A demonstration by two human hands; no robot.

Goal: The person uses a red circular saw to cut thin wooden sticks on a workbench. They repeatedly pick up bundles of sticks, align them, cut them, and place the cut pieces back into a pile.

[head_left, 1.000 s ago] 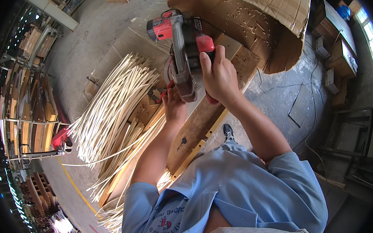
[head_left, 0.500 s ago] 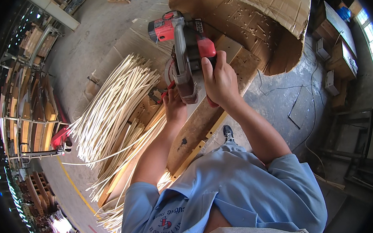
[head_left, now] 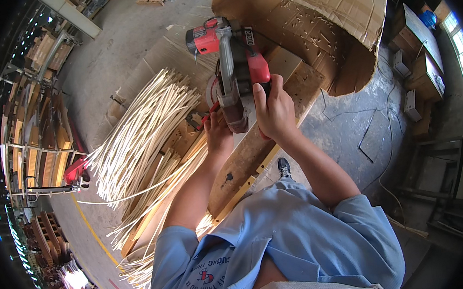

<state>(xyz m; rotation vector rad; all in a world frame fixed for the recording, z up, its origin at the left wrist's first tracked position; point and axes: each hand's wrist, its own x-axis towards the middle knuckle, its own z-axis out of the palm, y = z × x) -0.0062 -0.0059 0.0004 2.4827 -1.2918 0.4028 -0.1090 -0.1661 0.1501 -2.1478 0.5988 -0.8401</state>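
Observation:
A red and black miter saw with a grey blade guard stands on a wooden bench. My right hand is closed round its red and black handle, thumb on top. Low beside the guard, my left hand has its fingers curled close to a red part of the saw base; what they grip is hidden. Long, thin, pale rods run from the lower left up toward my left hand. A large pile of similar rods lies left of the saw. The blade itself is mostly hidden by the guard.
Behind the saw, a big cardboard sheet curves round, with small cut pieces on it. Cables trail over the floor at right, near wooden cabinets. A rack with boards stands at the far left.
The saw's handle and my right hand have come slightly down and toward me. My left hand stays nearly in the same place beside the guard.

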